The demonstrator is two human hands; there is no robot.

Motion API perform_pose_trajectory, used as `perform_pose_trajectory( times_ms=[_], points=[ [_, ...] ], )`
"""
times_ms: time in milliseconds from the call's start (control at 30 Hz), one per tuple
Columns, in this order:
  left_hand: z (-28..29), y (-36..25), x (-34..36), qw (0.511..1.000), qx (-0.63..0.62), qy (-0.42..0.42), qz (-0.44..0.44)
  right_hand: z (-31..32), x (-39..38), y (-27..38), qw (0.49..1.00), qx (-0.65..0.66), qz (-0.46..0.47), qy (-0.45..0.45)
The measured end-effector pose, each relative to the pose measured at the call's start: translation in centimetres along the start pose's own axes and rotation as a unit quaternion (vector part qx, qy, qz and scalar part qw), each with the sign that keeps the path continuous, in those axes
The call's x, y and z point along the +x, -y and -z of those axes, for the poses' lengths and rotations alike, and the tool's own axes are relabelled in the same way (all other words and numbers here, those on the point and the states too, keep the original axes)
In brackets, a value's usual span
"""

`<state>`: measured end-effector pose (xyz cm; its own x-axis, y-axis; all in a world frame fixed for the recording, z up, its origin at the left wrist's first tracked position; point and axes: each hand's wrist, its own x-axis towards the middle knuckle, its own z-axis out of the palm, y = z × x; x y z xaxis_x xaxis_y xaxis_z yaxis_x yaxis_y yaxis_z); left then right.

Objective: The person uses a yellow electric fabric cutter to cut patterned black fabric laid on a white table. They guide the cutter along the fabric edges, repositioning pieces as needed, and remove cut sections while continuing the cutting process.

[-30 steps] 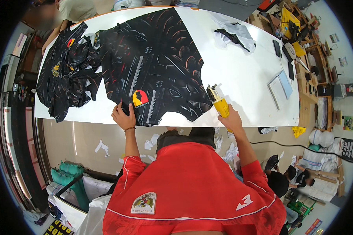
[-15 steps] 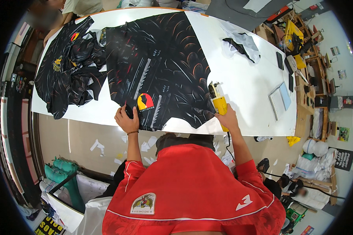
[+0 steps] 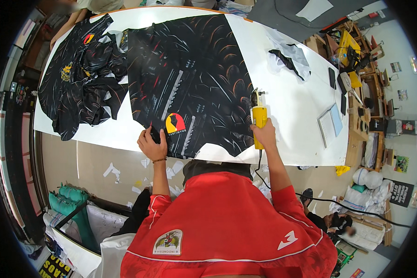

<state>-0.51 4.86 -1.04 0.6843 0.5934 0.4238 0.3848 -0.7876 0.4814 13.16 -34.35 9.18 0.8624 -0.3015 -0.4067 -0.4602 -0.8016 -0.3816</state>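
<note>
A large black printed fabric panel [image 3: 194,69] lies spread on the white table [image 3: 292,116], with a red and yellow badge near its front edge. On its front left corner rests my left hand [image 3: 154,146], fingers apart and pressing on the cloth beside the badge. My right hand [image 3: 264,133] is closed around the body of a yellow electric fabric cutter [image 3: 259,116]. The cutter's round metal head points away from me, right at the panel's right edge. Whether its blade touches the cloth cannot be told. A black cord trails from its rear past my right arm.
Crumpled black printed pieces [image 3: 90,76] lie at the left of the table. A white and black scrap [image 3: 289,58] and an open notebook [image 3: 330,124] are on the right. Another person's arm [image 3: 68,28] reaches in at the far left. Paper scraps [image 3: 112,172] litter the floor.
The yellow cutter has swung from a leftward slant to nearly straight ahead, its head slightly farther along the panel's right edge. My left hand keeps its place on the cloth.
</note>
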Motion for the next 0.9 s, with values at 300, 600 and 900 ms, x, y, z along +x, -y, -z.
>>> perform_pose_trajectory(
  times_ms=[300,600,900],
  points=[
    [-0.1,0.3,0.0,1.000,-0.009,-0.011,0.005,-1.5,3.1,2.8,0.996,0.059,-0.033,-0.052],
    [0.3,-0.4,0.2,1.000,-0.013,0.008,0.023,-3.1,6.8,0.6,0.967,0.245,-0.059,-0.038],
    [0.4,1.5,0.4,0.997,-0.042,0.063,-0.003,1.4,5.4,-4.9,0.973,0.221,0.068,0.013]
  ],
)
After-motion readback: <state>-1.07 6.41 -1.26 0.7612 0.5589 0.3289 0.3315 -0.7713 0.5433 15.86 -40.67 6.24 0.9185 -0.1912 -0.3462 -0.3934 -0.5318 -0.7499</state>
